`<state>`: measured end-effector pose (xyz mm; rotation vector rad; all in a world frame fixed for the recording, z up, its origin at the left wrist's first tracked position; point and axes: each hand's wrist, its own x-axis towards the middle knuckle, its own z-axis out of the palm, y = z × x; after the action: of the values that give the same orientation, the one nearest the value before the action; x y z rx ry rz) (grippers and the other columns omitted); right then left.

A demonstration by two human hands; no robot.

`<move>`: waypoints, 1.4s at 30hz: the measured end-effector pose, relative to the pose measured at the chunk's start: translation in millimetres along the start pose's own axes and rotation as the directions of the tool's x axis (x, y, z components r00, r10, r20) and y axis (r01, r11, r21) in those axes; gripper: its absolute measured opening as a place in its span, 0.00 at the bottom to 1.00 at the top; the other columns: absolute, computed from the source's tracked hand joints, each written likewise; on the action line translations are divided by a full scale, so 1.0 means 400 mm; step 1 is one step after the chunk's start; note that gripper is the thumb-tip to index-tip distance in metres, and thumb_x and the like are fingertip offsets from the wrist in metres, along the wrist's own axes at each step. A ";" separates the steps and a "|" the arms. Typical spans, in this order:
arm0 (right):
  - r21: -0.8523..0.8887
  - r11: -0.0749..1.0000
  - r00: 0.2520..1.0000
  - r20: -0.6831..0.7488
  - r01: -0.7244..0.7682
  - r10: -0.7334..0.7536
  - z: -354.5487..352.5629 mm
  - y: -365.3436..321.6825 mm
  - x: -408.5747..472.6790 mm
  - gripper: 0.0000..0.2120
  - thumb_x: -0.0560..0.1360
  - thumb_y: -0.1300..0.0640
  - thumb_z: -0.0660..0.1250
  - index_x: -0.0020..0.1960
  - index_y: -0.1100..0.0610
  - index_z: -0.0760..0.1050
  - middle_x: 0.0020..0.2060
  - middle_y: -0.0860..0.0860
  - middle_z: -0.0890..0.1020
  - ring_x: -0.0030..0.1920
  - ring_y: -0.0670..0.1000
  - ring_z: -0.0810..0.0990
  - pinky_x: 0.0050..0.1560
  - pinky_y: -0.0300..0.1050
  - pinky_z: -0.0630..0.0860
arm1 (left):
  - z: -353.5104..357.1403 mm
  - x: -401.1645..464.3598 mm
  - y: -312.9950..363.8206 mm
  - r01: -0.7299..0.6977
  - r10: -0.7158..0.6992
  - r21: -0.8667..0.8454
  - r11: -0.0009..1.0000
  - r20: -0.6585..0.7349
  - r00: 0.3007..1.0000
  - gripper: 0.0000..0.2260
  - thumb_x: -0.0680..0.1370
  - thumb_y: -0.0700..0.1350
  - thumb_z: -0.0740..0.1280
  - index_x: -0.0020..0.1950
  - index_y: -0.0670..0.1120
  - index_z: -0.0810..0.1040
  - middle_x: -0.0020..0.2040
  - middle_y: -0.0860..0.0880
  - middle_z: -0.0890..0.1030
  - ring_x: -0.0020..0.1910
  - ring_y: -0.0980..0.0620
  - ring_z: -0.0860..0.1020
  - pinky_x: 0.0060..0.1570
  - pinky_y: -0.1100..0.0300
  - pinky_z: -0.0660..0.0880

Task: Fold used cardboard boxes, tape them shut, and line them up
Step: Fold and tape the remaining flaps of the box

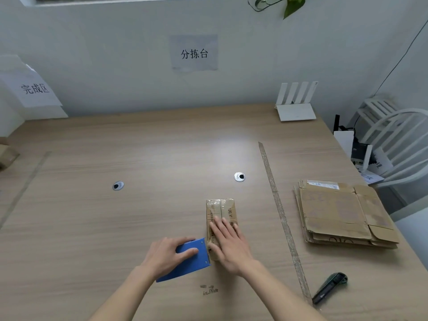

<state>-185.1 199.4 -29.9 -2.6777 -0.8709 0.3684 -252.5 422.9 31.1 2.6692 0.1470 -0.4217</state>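
Wooden table (139, 147) against a pale wall, two paper signs taped above it. Small taped cardboard box (221, 213) lying near the front centre of the table. Right hand (229, 245) — fingers straight and together, palm pressed flat on the box's top, gripping nothing. Left hand (168, 254) — fingers curled over a blue tape dispenser (187, 262), whose front edge sits against the box's near left side. Stack of flattened boxes (340, 216) at the right, well apart. Long strip of tape (281, 216) stuck down between box and stack. Dark utility knife (330, 287) at the front right. White router (296, 107) at the back edge.
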 end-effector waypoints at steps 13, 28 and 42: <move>-0.101 0.985 0.973 0.169 -0.143 0.158 0.024 -0.007 -0.003 0.30 0.84 0.36 0.43 0.79 0.48 0.62 0.78 0.46 0.65 0.76 0.48 0.67 0.74 0.49 0.50 | -0.059 0.006 -0.054 -0.067 0.070 0.223 0.972 -0.002 0.998 0.21 0.77 0.70 0.58 0.69 0.68 0.72 0.54 0.59 0.83 0.44 0.56 0.77 0.44 0.58 0.71; -0.055 0.995 0.994 0.060 -0.087 0.090 0.016 0.011 -0.027 0.31 0.82 0.34 0.37 0.82 0.44 0.42 0.81 0.42 0.41 0.81 0.48 0.42 0.76 0.47 0.36 | 0.062 0.064 -0.024 -0.018 -0.019 0.576 0.817 0.057 0.998 0.14 0.79 0.58 0.59 0.52 0.50 0.78 0.50 0.46 0.83 0.48 0.43 0.81 0.38 0.54 0.67; -0.035 0.982 0.969 -0.175 -0.184 0.175 0.069 -0.062 0.009 0.35 0.67 0.35 0.65 0.71 0.50 0.71 0.74 0.46 0.69 0.76 0.51 0.66 0.75 0.57 0.58 | 0.241 0.044 -0.166 0.078 -0.032 0.276 0.958 -0.165 0.986 0.23 0.68 0.65 0.73 0.60 0.58 0.77 0.23 0.53 0.70 0.18 0.52 0.71 0.24 0.66 0.46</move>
<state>-204.6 226.1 -47.2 -2.7936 -0.5975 0.1534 -273.1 441.9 -83.9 2.9865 0.2251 -0.2619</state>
